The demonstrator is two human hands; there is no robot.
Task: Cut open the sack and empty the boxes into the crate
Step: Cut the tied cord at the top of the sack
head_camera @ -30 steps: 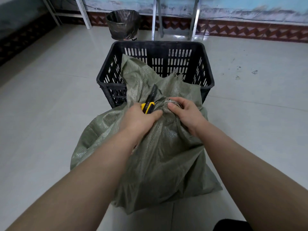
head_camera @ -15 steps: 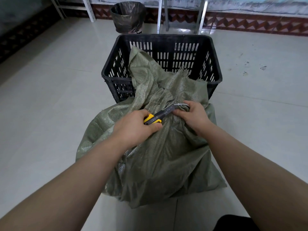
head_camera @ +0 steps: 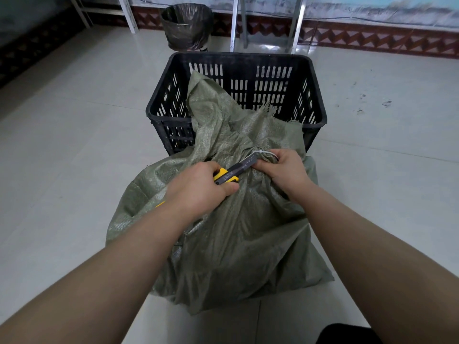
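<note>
A green woven sack [head_camera: 231, 232] lies on the floor, its loose top flap draped over the near rim of a black slotted crate [head_camera: 310, 70]. My left hand [head_camera: 198, 187] grips a yellow and black utility knife [head_camera: 233, 171], whose blade points right to the sack's tied neck. My right hand [head_camera: 283, 170] pinches that bunched neck, where a pale tie [head_camera: 264, 152] is wound around it. The blade tip sits at the tie. No boxes show; the sack hides whatever it holds.
A bin lined with a black bag [head_camera: 187, 26] stands behind the crate by the wall. Metal frame legs [head_camera: 296, 23] rise at the back. Pale tiled floor [head_camera: 74, 145] surrounds the sack and crate. Something dark [head_camera: 347, 333] shows at the bottom right edge.
My left hand has swung the knife from pointing up to pointing right, with its blade laid against the tie at the sack's neck. My right hand keeps its hold on the neck.
</note>
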